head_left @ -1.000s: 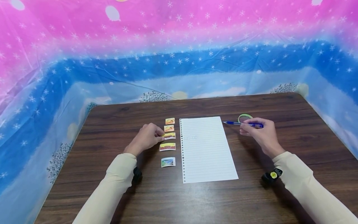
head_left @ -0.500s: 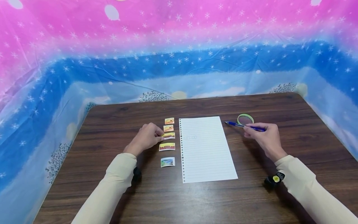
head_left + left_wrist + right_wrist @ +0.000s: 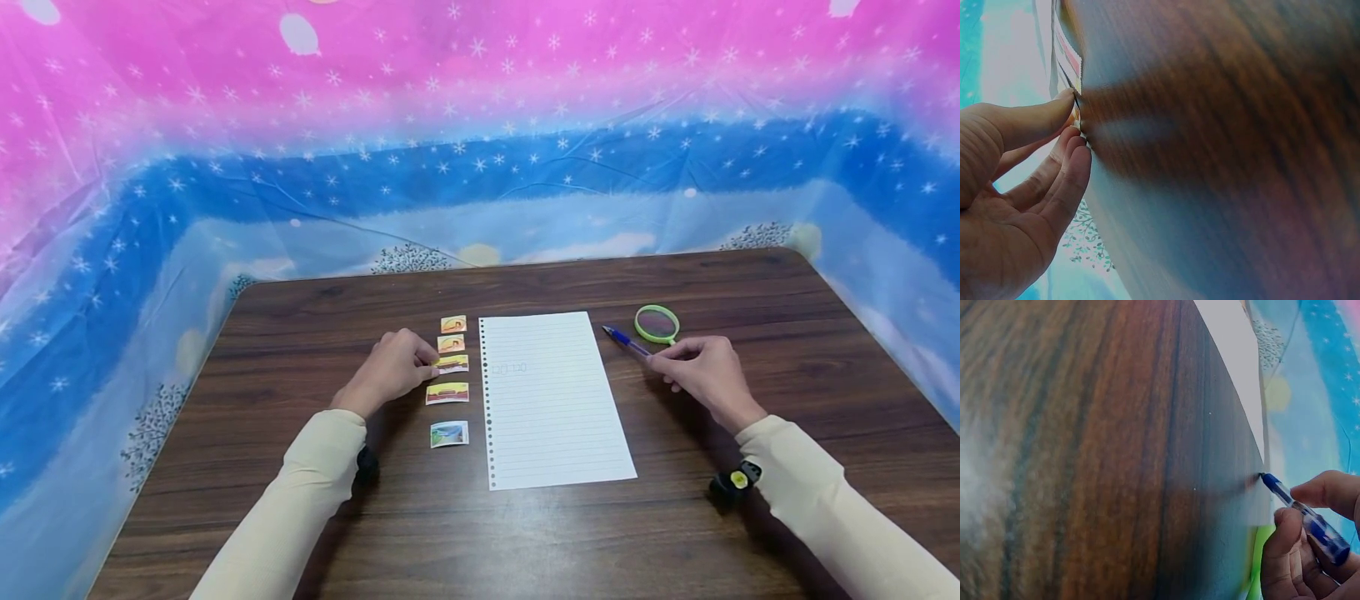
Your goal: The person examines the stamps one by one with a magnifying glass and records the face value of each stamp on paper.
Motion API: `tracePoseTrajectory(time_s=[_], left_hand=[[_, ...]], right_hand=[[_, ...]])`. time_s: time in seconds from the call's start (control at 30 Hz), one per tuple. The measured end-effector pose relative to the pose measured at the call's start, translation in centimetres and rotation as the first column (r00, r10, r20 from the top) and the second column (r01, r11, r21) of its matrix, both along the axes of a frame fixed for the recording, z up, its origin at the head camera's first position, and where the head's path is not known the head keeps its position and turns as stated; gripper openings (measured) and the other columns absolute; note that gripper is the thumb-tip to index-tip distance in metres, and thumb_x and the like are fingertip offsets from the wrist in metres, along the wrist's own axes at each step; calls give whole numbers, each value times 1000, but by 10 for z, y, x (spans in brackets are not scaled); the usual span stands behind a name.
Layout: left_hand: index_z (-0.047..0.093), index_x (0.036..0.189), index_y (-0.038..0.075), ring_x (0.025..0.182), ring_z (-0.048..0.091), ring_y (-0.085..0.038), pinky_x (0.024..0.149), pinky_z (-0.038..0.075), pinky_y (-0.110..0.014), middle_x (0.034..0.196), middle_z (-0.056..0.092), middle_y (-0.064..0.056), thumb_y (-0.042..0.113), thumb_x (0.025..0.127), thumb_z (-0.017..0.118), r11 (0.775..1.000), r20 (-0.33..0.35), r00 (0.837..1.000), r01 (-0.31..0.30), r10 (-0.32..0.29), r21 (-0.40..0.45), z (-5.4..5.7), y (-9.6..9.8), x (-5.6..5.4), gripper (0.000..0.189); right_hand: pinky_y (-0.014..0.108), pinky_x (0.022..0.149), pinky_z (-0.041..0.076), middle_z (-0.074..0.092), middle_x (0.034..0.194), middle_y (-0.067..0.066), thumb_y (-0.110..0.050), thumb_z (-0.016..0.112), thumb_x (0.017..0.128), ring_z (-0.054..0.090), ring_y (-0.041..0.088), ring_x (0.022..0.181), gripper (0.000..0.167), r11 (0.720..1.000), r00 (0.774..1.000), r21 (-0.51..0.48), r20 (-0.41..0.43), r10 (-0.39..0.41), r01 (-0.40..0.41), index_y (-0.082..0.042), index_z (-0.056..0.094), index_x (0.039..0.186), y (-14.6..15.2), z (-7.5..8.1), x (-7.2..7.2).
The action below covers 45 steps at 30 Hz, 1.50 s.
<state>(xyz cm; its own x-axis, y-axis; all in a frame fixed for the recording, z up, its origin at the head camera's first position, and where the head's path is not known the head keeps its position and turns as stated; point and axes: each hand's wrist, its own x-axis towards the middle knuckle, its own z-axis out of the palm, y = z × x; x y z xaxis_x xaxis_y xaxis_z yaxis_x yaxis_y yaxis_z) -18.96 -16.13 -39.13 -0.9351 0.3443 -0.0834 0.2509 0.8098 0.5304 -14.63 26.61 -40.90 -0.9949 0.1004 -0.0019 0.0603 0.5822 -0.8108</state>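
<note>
My left hand [image 3: 390, 371] pinches the left edge of the third stamp [image 3: 455, 363] in a column of small picture stamps. In the left wrist view its thumb and fingertips meet at a stamp's edge, low over the table. Two orange stamps, the upper one [image 3: 453, 324] and the lower one [image 3: 451, 343], lie beyond it. Closer to me are a yellow-and-red stamp [image 3: 447, 392] and a landscape stamp [image 3: 449, 434]. My right hand [image 3: 705, 375] grips a blue ballpoint pen [image 3: 621, 337], its tip pointing left and away, near the paper's right edge.
A lined loose-leaf sheet [image 3: 555, 417] with punched holes down its left side lies between the hands. Faint pencil-like boxes mark its upper left. A green-rimmed magnifying glass [image 3: 657, 323] lies beyond my right hand. The brown wooden table [image 3: 517, 542] ends at a patterned cloth backdrop [image 3: 480, 167].
The right hand first moves right, then dips slightly left, and the pen turns more diagonal. More of the magnifying glass and its handle shows. My left hand stays put.
</note>
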Motion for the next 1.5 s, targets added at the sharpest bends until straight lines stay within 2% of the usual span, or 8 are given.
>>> tracePoseTrajectory(time_s=[0.27,0.6,0.83,1.0,1.5], left_hand=[[78,111,3,96,69,-24,85,56,-45,107,75,-12,7,93,73,1000,2,1000,1,-1,-4,0,1,0,19],[79,110,4,95,69,-23,84,56,-44,107,75,-12,7,94,73,1000,7,1000,-6,6,-10,1,1,0,18],[78,111,4,96,69,-24,84,56,-44,108,75,-12,7,94,73,1000,12,1000,-7,7,0,1,1,1,19],[79,110,4,96,69,-24,84,56,-44,107,75,-11,8,94,73,1000,10,1000,-4,4,0,1,1,2,18],[79,110,3,94,69,-24,83,57,-44,105,75,-12,7,94,73,1000,11,1000,9,-9,3,0,0,-1,18]], right_hand=[[33,50,50,67,70,7,-27,78,89,59,19,56,31,996,995,66,90,53,-59,4,76,94,-1,0,-1],[33,58,49,68,75,6,-25,79,88,60,19,63,25,984,993,145,81,92,-103,0,78,90,-8,-3,-3],[34,55,53,69,74,7,-23,78,89,65,19,61,24,983,986,114,111,128,-141,1,77,89,-13,-4,-4],[36,56,56,69,75,7,-28,79,89,69,20,61,27,981,981,105,127,149,-163,-1,76,87,-16,-6,-3],[36,56,58,69,73,7,-30,80,88,71,21,60,31,978,974,88,145,174,-188,0,72,89,-19,-5,-1]])
